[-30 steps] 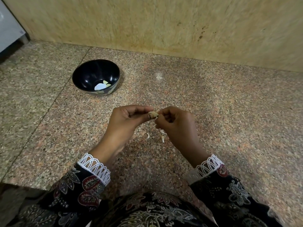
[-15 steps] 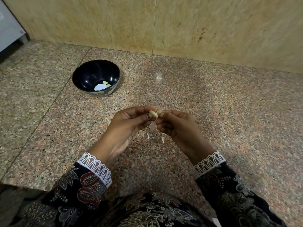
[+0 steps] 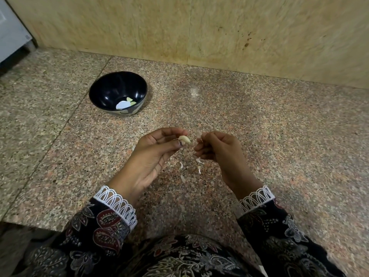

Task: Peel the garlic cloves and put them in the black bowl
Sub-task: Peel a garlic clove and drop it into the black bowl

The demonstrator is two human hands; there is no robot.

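Head camera view: a garlic clove (image 3: 184, 139), pale and mostly bare of skin, sits pinched between the thumb and fingertips of the left hand (image 3: 153, 154), held above the granite counter (image 3: 279, 136). Just to its right, apart from the clove by a small gap, the right hand (image 3: 217, 150) has its fingers curled inward, and a thin pale scrap of peel (image 3: 199, 135) shows at its fingertips; it looks pinched there, though the scrap is small and slightly blurred. Below and between the two hands, several loose bits of garlic skin (image 3: 199, 166) lie scattered on the counter. Both wrists wear dark paisley-patterned sleeves (image 3: 103, 226) with white lace cuffs.

Further out, up and to the left of the hands and well apart from them, the black bowl (image 3: 111, 90) stands upright on the counter. Inside it, near the bottom on the side facing the camera, lie a couple of pale peeled cloves (image 3: 130, 100) beside a bright whitish patch. Behind the counter rises a yellowish stone wall (image 3: 239, 27), marked with a few dark specks. At the far left edge, a light grey object (image 3: 10, 33) is partly in view.
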